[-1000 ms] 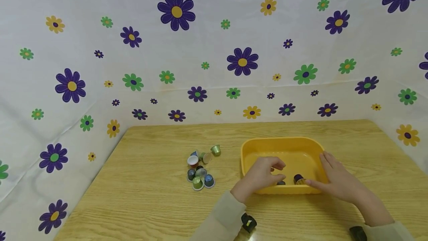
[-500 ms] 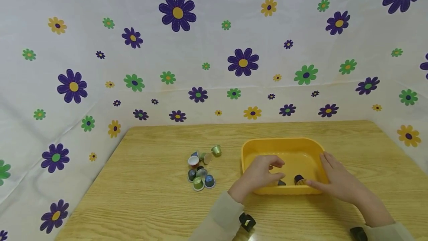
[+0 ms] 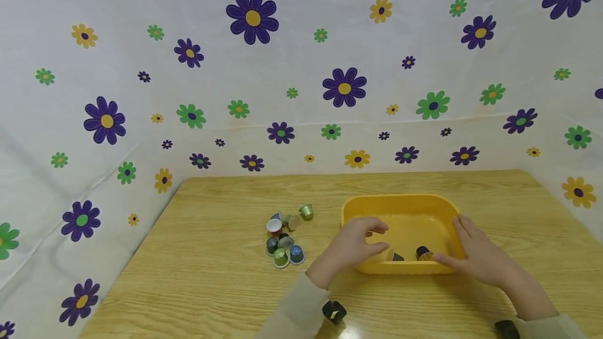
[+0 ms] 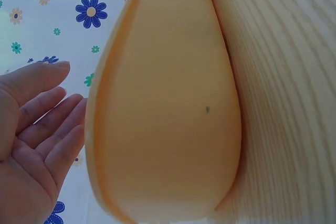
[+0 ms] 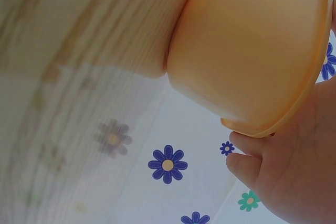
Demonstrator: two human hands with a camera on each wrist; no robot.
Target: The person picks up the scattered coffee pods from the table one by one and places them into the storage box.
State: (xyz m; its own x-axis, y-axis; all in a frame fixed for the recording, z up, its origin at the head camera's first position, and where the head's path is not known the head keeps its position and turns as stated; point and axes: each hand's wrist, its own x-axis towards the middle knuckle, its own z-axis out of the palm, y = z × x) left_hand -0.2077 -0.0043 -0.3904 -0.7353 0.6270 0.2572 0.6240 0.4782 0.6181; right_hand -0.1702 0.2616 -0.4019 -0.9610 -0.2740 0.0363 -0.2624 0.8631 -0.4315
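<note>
A yellow plastic bin [image 3: 400, 268] stands on the table, with dark coffee capsules lying inside near its front wall. One capsule [image 3: 423, 252] is beside the right thumb and another [image 3: 398, 257] is close to my left hand. My left hand [image 3: 353, 245] is over the bin's left front corner, fingers loosely curved, with nothing between thumb and fingertips. At the right front corner my right hand [image 3: 480, 255] holds the bin's rim, thumb over the front edge and fingers along the right side. In the right wrist view, fingers [image 5: 247, 166] lie against the outside of the rim.
Left of the bin, several coffee capsules lie in a loose cluster, including a blue capsule [image 3: 297, 254] and a green capsule [image 3: 281, 257]. Another green capsule [image 3: 306, 212] lies slightly apart behind them. A flowered cloth [image 3: 301, 67] hangs around the wooden table [image 3: 212, 286].
My left hand has shifted left and slightly away from the dark capsule, which now shows more. The right hand keeps its place on the bin. The view has shifted slightly.
</note>
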